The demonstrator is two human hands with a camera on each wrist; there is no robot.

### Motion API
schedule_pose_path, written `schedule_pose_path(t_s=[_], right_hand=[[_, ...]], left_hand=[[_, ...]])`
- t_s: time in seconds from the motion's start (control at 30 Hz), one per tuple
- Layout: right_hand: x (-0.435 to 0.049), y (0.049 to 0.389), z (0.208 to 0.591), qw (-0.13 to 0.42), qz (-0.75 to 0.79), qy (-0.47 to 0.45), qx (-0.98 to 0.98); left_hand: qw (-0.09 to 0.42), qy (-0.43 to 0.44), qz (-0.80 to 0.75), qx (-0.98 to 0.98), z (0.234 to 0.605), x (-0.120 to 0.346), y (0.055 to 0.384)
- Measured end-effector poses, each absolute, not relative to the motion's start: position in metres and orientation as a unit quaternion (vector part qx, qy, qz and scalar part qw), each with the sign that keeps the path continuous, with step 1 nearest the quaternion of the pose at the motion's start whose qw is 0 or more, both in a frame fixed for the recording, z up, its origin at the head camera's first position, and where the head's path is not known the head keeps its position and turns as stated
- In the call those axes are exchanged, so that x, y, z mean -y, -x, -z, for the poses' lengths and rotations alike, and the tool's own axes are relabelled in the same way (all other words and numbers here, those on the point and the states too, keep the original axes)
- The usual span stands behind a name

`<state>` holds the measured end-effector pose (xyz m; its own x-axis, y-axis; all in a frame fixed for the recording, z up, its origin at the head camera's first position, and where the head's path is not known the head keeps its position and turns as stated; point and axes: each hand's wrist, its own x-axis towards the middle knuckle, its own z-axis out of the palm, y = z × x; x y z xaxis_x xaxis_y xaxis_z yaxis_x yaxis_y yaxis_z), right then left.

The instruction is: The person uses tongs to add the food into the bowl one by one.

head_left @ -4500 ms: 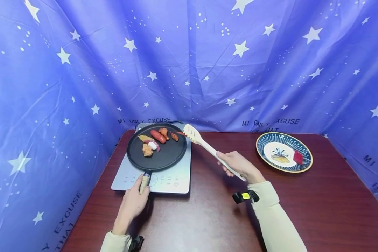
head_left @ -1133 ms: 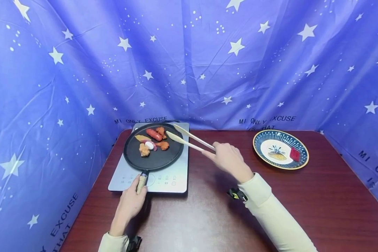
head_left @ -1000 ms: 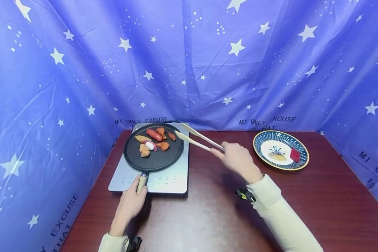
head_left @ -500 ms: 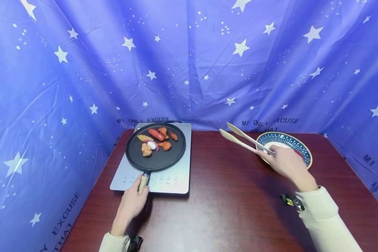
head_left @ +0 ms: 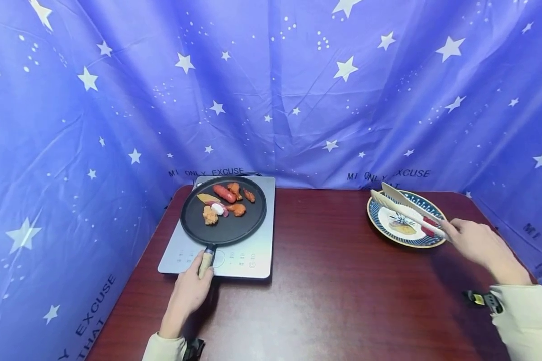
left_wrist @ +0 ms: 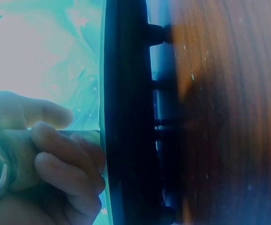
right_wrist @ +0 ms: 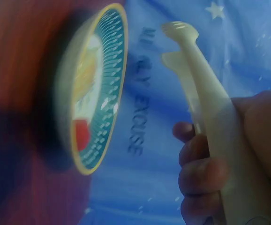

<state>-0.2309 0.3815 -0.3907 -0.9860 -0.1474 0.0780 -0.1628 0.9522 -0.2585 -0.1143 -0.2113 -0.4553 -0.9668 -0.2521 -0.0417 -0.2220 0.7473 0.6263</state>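
In the head view my left hand [head_left: 191, 291] grips the handle [head_left: 205, 263] of a round black frying pan [head_left: 226, 230]. Several food pieces lie in the pan, among them a red sausage [head_left: 224, 193], a pale fried chunk [head_left: 210, 215] and an orange-brown drumstick-like piece [head_left: 237, 209]. At the right, my right hand [head_left: 483, 245] holds pale tongs [head_left: 404, 208], their tips over the patterned plate [head_left: 379, 228]. In the right wrist view the fingers curl round the tongs [right_wrist: 210, 93], whose tips stand apart with nothing between them. On the plate lies a red piece [head_left: 428, 225].
Beneath the pan is a silver induction cooker [head_left: 253, 268] with touch controls along its front. Dark reddish wood forms the table [head_left: 320, 281]. A blue star-patterned curtain [head_left: 298, 100] hangs behind and along both sides.
My right hand has carried the tongs from the pan rightward to the plate. The orange-brown drumstick-like piece was not in the pan 4.5 s ago. My left hand keeps its grip on the handle.
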Motion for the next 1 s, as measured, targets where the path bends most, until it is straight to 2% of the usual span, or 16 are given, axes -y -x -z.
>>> schedule_pose_path(t_s=[0.13, 0.4, 0.63, 1.0], right_hand=[[-0.395, 0.229, 0.397, 0.027, -0.134, -0.073, 0.988], [-0.416, 0.223, 0.403, -0.012, -0.123, -0.04, 0.992], [-0.43, 0.218, 0.407, -0.025, -0.102, -0.048, 0.993], [-0.443, 0.213, 0.406, -0.015, -0.106, -0.07, 0.992]], left_hand=[[0.027, -0.126, 0.331, 0.935, 0.455, 0.212, 0.115], [0.03, -0.12, 0.328, 0.937, 0.454, 0.211, 0.116], [0.027, -0.125, 0.328, 0.936, 0.455, 0.212, 0.116], [0.028, -0.123, 0.33, 0.935, 0.454, 0.211, 0.115]])
